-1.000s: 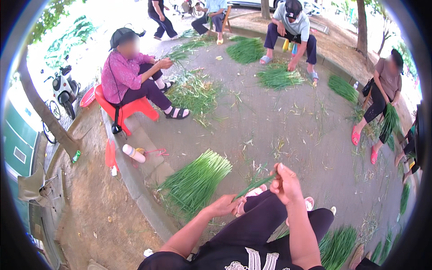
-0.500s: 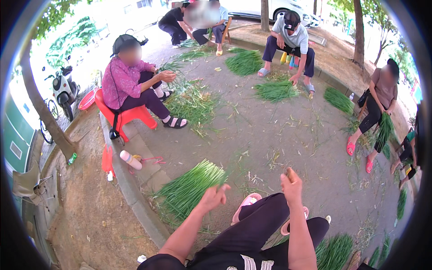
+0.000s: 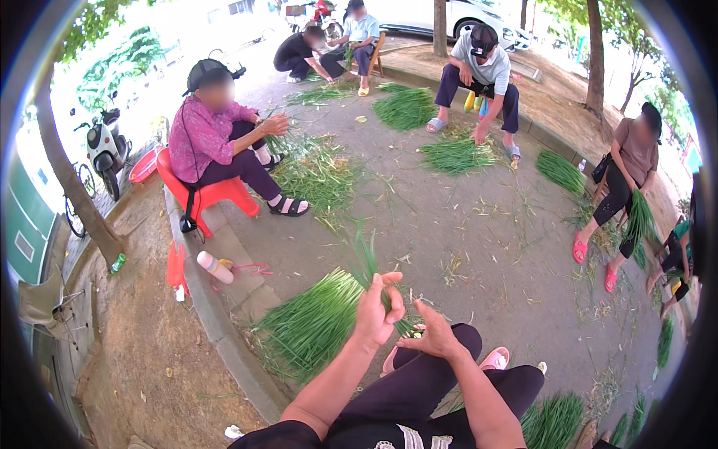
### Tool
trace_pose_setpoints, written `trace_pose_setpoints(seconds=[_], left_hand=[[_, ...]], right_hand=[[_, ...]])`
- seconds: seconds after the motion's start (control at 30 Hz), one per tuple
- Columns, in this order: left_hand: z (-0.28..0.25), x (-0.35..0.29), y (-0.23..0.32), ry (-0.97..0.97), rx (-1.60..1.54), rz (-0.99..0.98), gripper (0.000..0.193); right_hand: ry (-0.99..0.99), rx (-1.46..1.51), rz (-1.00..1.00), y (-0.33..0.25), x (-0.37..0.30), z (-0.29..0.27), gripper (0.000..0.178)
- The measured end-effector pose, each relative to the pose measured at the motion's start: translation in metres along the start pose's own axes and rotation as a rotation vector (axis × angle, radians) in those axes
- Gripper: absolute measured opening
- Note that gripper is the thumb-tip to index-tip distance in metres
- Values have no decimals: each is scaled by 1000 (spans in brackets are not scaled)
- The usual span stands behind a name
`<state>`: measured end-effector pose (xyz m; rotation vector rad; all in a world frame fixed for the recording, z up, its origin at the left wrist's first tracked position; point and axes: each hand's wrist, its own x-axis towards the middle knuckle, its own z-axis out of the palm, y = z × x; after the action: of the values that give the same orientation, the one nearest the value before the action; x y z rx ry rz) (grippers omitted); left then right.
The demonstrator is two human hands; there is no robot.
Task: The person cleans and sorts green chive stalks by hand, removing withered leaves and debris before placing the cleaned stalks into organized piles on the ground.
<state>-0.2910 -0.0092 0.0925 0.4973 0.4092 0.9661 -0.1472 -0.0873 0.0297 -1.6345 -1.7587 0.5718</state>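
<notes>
The left hand (image 3: 378, 308) is partly curled, thumb and fingers closed around a small bunch of green leaves (image 3: 365, 258); the blades are thin, flat and ribbon-like, fanning loosely upward above the knuckles, with a few more strands showing below, between the two hands. The right hand (image 3: 435, 335) is spread beside it, thumb and forefinger wide apart in a broad V near the lower end of the bunch; whether its fingers touch the strands, I cannot tell. Both hands are above the dark, smooth cloth of the trousers (image 3: 407, 382).

Just beyond the left forearm, on the pavement, lies a large pile of the same greens (image 3: 310, 318), sleek and fan-shaped, its pale, whitish stem ends lined up toward the upper right and its dark tips trailing toward the lower left. A second pile (image 3: 553, 420) sits low on the right, past the knee. The pavement (image 3: 479, 232) is grey and matte, sprinkled with straw-like scraps (dry, curled and yellowish). A rough stone curb (image 3: 243, 363) bends along the left, bordering bare brown earth (image 3: 161, 352). A rounded, pale pink bottle (image 3: 215, 267) lies tilted near it, below a glossy red plastic stool (image 3: 213, 196), where a co-worker in a patterned pink shirt (image 3: 209, 138) sits.
</notes>
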Motion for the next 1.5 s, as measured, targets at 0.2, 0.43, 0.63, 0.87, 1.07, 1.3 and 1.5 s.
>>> trace_pose_setpoints(seconds=[0.2,0.43,0.63,0.87,1.07,1.3,1.5], left_hand=[[0,3,15,-18,-158,11,36],[-25,4,31,96,-183,108,33],[-70,10,34,164,-318,128,25],[-65,8,27,41,-157,173,23],[-61,8,27,-53,-65,170,25],[-76,14,22,24,-99,103,28],[-114,19,30,36,-126,174,31]], right_hand=[[-108,342,123,-2,6,27,50],[18,-33,-68,10,22,23,33],[25,-499,-101,13,35,-14,21],[37,-642,-49,27,26,-53,11],[97,-657,28,51,10,-80,16],[148,-664,117,51,-7,-110,14],[272,-602,308,77,-38,-142,12]])
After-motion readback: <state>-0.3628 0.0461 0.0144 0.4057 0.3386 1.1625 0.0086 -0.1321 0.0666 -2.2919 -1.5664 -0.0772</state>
